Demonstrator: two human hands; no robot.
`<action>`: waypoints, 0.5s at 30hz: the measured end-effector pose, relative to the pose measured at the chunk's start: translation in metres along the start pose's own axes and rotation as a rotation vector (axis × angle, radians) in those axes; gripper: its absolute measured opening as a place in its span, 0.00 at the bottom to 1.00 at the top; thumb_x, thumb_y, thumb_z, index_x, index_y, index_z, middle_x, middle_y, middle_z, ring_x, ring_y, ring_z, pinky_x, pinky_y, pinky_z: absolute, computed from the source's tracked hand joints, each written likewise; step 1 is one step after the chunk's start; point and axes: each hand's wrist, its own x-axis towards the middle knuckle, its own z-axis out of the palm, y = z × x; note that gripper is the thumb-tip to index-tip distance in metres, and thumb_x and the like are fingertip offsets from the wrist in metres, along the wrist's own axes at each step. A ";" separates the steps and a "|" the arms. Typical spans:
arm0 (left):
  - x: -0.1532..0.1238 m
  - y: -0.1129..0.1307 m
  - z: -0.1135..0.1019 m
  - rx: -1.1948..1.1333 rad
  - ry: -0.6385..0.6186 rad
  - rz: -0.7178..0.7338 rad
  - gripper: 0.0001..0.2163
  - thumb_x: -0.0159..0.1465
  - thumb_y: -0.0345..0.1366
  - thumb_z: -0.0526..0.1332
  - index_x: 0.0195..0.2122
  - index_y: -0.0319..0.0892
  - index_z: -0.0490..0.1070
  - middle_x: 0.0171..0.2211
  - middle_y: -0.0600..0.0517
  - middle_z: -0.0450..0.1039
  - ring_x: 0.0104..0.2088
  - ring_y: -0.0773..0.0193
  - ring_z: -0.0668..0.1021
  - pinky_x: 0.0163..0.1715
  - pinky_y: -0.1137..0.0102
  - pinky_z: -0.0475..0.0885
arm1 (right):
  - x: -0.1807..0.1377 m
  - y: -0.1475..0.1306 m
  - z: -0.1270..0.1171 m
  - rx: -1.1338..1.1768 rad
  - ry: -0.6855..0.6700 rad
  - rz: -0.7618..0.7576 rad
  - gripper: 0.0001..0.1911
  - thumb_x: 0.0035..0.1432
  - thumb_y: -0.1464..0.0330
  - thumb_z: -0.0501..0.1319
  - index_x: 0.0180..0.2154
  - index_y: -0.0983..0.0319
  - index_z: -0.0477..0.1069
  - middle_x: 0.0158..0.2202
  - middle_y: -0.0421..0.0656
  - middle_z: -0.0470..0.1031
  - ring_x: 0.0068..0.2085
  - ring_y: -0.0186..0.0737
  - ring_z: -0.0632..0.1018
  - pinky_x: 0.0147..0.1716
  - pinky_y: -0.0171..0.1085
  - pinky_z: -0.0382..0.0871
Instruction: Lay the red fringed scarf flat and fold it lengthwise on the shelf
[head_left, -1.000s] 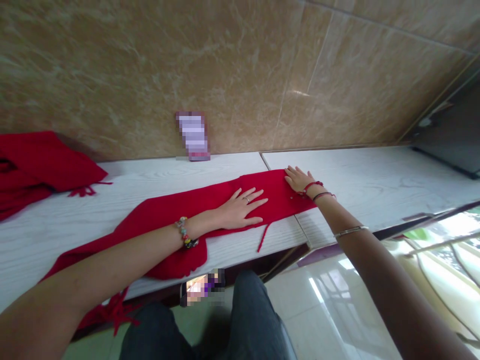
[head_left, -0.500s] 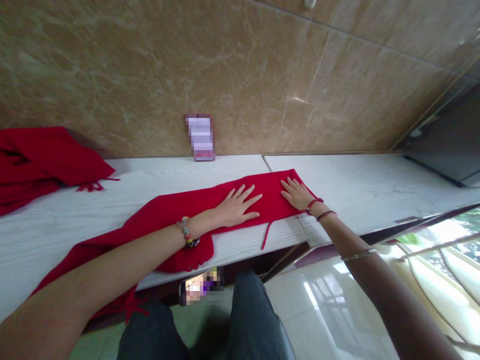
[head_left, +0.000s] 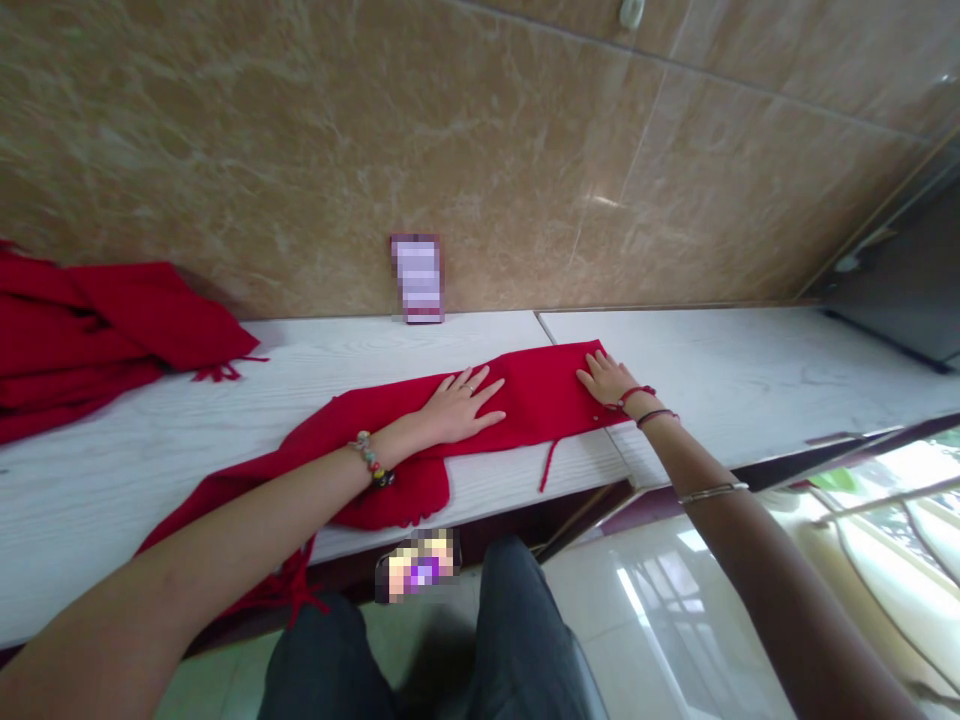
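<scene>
A long red scarf (head_left: 540, 395) lies along the white wood-grain tabletop, smooth at its right part and bunched at the left, where tassels hang over the front edge. My left hand (head_left: 459, 405) rests flat on the scarf's middle with its fingers spread. At the scarf's right end lies my right hand (head_left: 606, 382), also flat, fingers stretched out over the cloth. A single red strand sticks out from the near edge between the hands. My left forearm covers part of the bunched cloth.
Another heap of red fringed cloth (head_left: 112, 330) lies at the far left. A blurred phone-like thing (head_left: 420, 280) leans against the marble wall. A second blurred device (head_left: 418, 567) is below the front edge, near my knees. A dark grey box-like object (head_left: 900, 260) stands far right.
My left hand has slid a little to the left over the scarf, and my right hand sits closer to its end. The whole view has shifted slightly.
</scene>
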 end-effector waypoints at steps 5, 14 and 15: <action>-0.001 0.003 -0.003 -0.001 -0.013 -0.012 0.31 0.64 0.55 0.43 0.66 0.49 0.44 0.68 0.47 0.36 0.66 0.51 0.44 0.62 0.54 0.44 | -0.027 0.030 -0.011 -0.030 -0.083 0.195 0.28 0.65 0.64 0.40 0.61 0.69 0.55 0.65 0.51 0.50 0.64 0.56 0.53 0.59 0.59 0.48; -0.002 -0.004 -0.018 -0.073 -0.124 0.010 0.31 0.65 0.53 0.44 0.66 0.46 0.43 0.68 0.46 0.31 0.66 0.53 0.41 0.62 0.57 0.44 | -0.051 -0.005 -0.014 -0.029 0.083 -0.105 0.28 0.64 0.65 0.41 0.63 0.66 0.51 0.66 0.51 0.48 0.65 0.51 0.53 0.58 0.53 0.55; -0.006 -0.007 -0.020 -0.068 -0.131 0.009 0.31 0.65 0.52 0.45 0.66 0.45 0.44 0.68 0.45 0.31 0.66 0.53 0.41 0.62 0.58 0.44 | -0.051 -0.011 -0.010 -0.028 0.050 -0.143 0.28 0.65 0.63 0.41 0.63 0.63 0.52 0.66 0.50 0.49 0.64 0.52 0.54 0.57 0.54 0.56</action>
